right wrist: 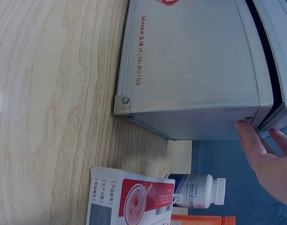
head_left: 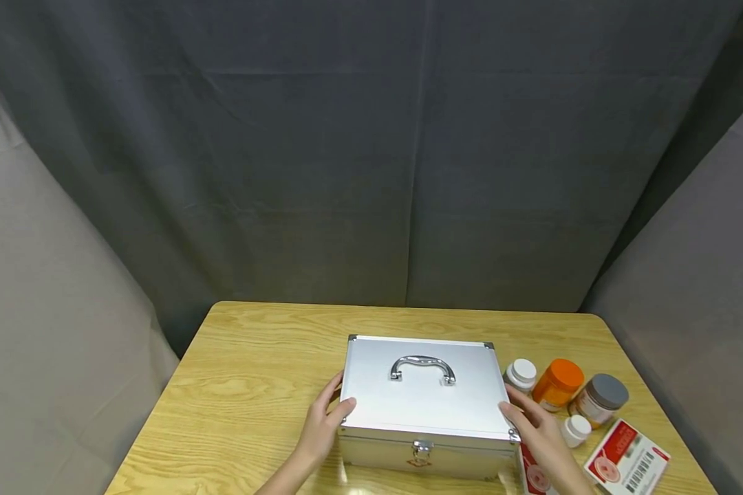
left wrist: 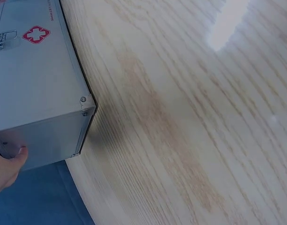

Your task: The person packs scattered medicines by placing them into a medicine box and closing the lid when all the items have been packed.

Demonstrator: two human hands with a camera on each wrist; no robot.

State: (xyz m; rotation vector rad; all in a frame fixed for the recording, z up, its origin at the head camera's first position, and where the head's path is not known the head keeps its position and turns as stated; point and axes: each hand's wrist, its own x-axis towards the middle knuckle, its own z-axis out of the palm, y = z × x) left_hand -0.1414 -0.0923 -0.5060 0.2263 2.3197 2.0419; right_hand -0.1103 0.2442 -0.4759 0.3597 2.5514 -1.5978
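Observation:
A silver metal first-aid box with a red cross emblem stands upright on the table. On its lid is a chrome handle, and a metal latch sits at the front. In the right wrist view a dark gap shows between lid and body. My left hand holds the box's left side, thumb over the lid's edge. At the right side, my right hand holds it with the thumb on the lid's edge and fingers against the side wall. The box's inside is hidden.
Right of the box are two white-capped bottles, the nearer one smaller, an orange bottle and a grey-capped jar. A red-and-white carton lies near them. Another carton is partly behind my right hand. Dark cloth hangs behind the table.

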